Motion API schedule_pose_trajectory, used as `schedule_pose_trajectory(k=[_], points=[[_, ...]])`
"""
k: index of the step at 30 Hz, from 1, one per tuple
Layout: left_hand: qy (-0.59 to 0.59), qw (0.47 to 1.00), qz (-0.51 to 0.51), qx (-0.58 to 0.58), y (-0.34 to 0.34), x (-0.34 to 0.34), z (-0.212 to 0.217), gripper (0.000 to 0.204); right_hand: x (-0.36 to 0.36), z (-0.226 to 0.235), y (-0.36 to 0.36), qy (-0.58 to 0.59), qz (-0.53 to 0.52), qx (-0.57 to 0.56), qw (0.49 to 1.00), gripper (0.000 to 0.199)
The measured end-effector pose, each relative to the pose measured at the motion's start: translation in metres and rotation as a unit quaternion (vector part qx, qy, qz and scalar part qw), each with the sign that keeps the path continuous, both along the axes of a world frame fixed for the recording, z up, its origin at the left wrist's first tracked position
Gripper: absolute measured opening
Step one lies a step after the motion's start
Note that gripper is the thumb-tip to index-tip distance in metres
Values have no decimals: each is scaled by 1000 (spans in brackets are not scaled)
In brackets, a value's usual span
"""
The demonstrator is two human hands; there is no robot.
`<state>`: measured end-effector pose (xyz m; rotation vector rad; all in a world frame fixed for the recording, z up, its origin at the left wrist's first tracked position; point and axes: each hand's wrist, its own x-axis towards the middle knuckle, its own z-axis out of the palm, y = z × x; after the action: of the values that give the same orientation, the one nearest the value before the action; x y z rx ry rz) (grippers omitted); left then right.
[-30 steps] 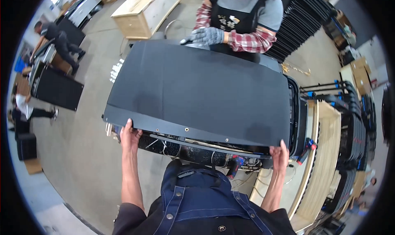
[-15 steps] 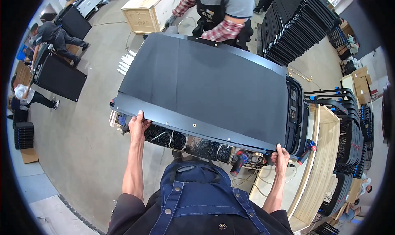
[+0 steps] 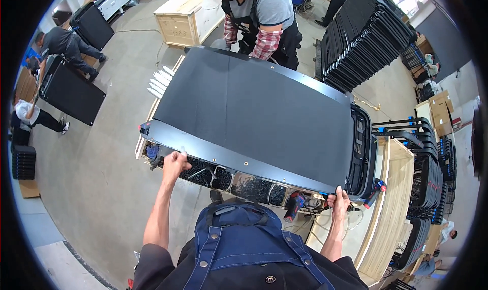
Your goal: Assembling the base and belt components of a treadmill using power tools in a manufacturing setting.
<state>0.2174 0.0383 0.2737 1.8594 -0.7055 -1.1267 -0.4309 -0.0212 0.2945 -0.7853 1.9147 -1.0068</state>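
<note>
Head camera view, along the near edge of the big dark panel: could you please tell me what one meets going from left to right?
Left hand gripping the panel's near edge → trays of dark screws under the edge → red power tool → right hand at the panel's right corner → wooden rack.

At the top of the frame you can see a pale wooden crate (image 3: 189,16) standing on the grey floor (image 3: 96,188). In the upper right a big stack of black frames (image 3: 366,33) leans together. At the upper left a person in dark clothes (image 3: 66,43) bends over another flat black panel (image 3: 71,93) lying on the floor. At the left edge sits a small pile of black trays (image 3: 24,163). Near the bottom middle you see little bins full of dark screws (image 3: 239,180). Beside them, low and to the right, lies a red and black power drill (image 3: 294,206). At the right a light wooden rack (image 3: 391,208) holds more black frames.
</note>
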Motion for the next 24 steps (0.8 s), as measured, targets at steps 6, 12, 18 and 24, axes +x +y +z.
schedule_pose_trajectory(k=[6,12,18,24], points=[[324,938,105,-69,8,7,-17,81,0,-11,7,-90,-65,-11,994,37],[505,798,274,-181,-3,7,-78,59,24,-9,2,-72,-84,-66,992,41],[517,798,249,-184,-18,11,-98,53,3,-21,4,-69,-61,-82,992,50],[468,823,264,-187,-30,1,-99,48,3,-6,14,24,-45,-69,996,51]])
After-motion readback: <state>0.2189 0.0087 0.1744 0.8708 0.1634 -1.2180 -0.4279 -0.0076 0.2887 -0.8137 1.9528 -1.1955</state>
